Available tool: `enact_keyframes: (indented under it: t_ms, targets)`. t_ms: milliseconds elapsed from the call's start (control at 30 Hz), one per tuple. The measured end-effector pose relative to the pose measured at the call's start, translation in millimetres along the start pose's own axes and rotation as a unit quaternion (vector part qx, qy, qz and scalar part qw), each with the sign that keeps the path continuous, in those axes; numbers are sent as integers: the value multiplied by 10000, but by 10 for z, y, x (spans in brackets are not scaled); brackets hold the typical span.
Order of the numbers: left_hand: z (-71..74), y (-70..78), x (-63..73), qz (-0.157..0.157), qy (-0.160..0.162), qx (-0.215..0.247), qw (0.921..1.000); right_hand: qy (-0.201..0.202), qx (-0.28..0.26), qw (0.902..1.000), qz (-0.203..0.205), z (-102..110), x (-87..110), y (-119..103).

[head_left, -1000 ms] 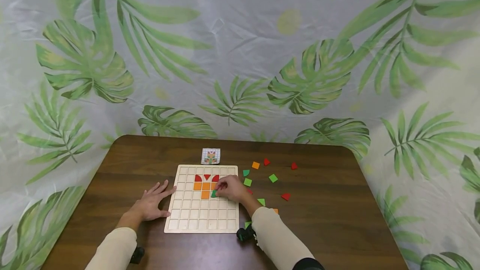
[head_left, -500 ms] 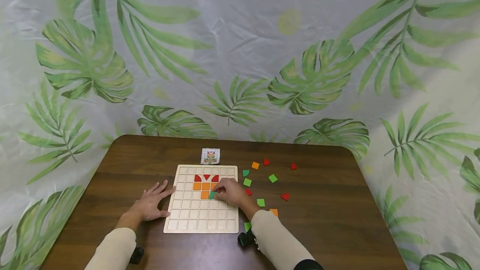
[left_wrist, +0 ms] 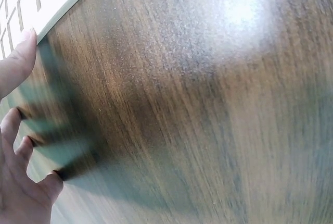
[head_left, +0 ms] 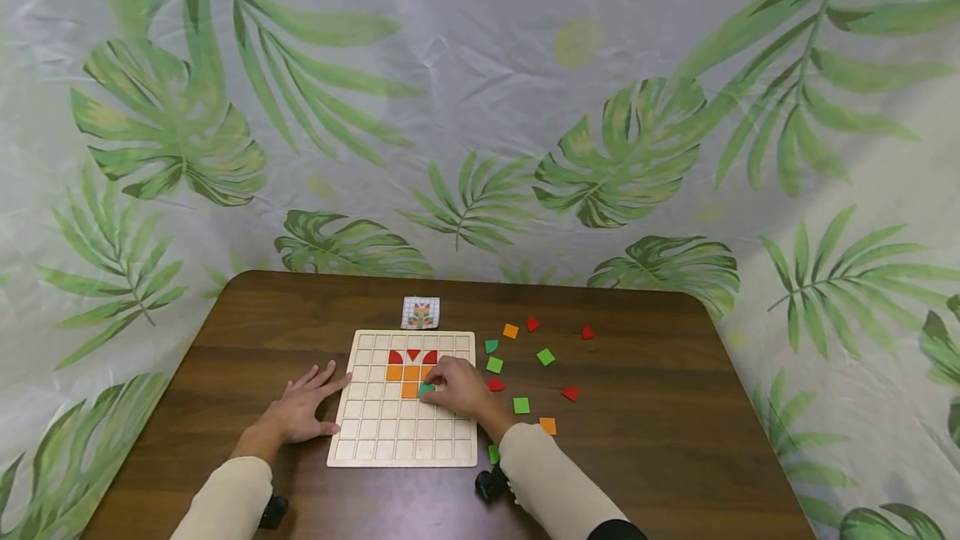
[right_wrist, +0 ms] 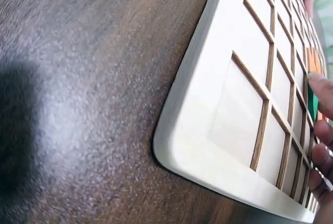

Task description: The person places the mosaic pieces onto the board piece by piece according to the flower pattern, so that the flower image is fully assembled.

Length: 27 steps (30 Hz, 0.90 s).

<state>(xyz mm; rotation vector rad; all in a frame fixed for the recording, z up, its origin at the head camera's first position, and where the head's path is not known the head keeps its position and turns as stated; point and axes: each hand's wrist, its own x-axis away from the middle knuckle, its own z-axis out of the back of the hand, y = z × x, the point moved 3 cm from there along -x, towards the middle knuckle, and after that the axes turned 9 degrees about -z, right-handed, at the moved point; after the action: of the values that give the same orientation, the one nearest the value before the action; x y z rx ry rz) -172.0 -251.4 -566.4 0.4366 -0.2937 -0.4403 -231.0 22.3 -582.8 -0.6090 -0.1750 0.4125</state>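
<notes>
A pale wooden grid board (head_left: 375,427) lies on the table. On it, red pieces (head_left: 395,357) form a row, with orange square tiles (head_left: 409,390) below them. My right hand (head_left: 459,386) is over the board and pinches a dark green tile (head_left: 425,390) at the cell right of the lowest orange square. In the right wrist view my thumb presses against the green tile (right_wrist: 312,103); the other fingers curl below. My left hand (head_left: 300,407) lies spread at the board's left edge, and its thumb (left_wrist: 23,57) rests on the rim in the left wrist view.
A small card (head_left: 421,312) with a coloured grid pattern lies behind the board. Right of the board are scattered loose tiles: light green (head_left: 546,356), red (head_left: 572,393), orange (head_left: 548,426) and one dark green piece (head_left: 491,346). A leaf-patterned cloth (head_left: 480,107) hangs behind the brown table (head_left: 675,440).
The dark green tile has turned and shifted slightly left, lining up with the cell beside the lowest orange square. My right fingers have moved slightly with it. The left hand stays put.
</notes>
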Motion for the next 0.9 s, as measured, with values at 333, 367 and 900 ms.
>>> enact_keyframes:
  t_ms: [333,367,900]
  targets:
    - [-3,5,0,15,5,13,10000,54,162,9998,-120,16,13,-39]
    - [-4,4,1,11,2,-2,10000,49,139,9998,-136,16,14,-34]
    - [-14,-4,7,46,40,-13,10000,37,-54,9998,-210,12,16,-8]
